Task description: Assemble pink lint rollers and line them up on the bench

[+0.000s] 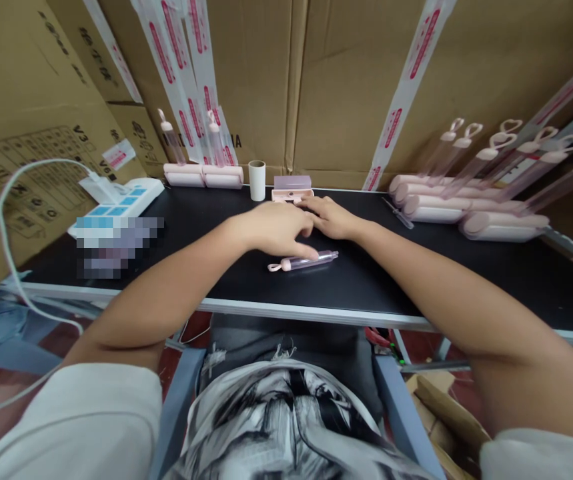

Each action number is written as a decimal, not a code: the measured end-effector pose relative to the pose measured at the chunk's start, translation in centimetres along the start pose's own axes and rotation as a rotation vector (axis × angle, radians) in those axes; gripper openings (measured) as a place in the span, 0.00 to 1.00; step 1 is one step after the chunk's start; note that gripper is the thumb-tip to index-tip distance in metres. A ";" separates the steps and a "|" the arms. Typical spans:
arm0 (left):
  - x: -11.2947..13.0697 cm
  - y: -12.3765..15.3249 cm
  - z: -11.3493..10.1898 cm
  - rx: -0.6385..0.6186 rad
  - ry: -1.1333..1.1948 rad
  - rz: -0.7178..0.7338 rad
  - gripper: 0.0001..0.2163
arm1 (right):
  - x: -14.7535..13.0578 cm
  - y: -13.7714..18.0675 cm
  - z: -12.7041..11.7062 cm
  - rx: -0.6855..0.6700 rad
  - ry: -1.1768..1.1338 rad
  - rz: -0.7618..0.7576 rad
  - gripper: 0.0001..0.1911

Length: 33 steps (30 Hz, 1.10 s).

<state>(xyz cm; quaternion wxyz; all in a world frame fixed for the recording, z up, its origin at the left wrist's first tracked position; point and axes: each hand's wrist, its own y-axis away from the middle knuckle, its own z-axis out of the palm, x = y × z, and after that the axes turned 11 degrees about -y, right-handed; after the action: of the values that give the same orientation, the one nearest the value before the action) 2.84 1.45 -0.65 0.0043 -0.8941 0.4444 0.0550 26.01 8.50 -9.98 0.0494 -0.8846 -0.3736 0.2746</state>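
Note:
My left hand (279, 228) lies palm down on the black table (216, 280), its fingers stretched over the far end of a clear pink tube with a loop cap (302, 262). My right hand (333, 217) rests flat just behind it, fingers spread and pointing left, touching my left hand. A small pink box with a purple lid (292, 187) sits right behind both hands. Neither hand grips anything that I can see.
A white cardboard roll (257, 180) stands by the box. Pink lint rollers (203, 175) lie at the back left, several more with long clear handles (466, 213) at the right. A white power strip (121, 203) with cable sits left. Cardboard boxes wall the back.

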 end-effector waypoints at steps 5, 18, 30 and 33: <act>2.5 -0.3 1.2 -0.181 -0.005 0.079 0.19 | 0.4 -0.2 0.5 -0.009 0.025 0.024 0.31; -0.3 -0.7 1.2 -0.196 -0.022 0.076 0.18 | 0.9 0.2 0.4 0.097 -0.004 -0.038 0.22; -2.9 -0.5 0.9 0.014 0.192 0.023 0.22 | 1.0 0.5 0.5 0.189 -0.015 -0.012 0.20; -5.8 -0.9 1.2 0.414 0.196 -0.186 0.16 | 0.6 0.4 0.3 0.156 0.026 0.024 0.18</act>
<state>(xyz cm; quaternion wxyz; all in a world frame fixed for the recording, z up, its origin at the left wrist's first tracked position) -0.04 6.69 -1.33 0.1493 -0.9124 0.3602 -0.1249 26.42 8.57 -10.62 0.1196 -0.8859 -0.3399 0.2920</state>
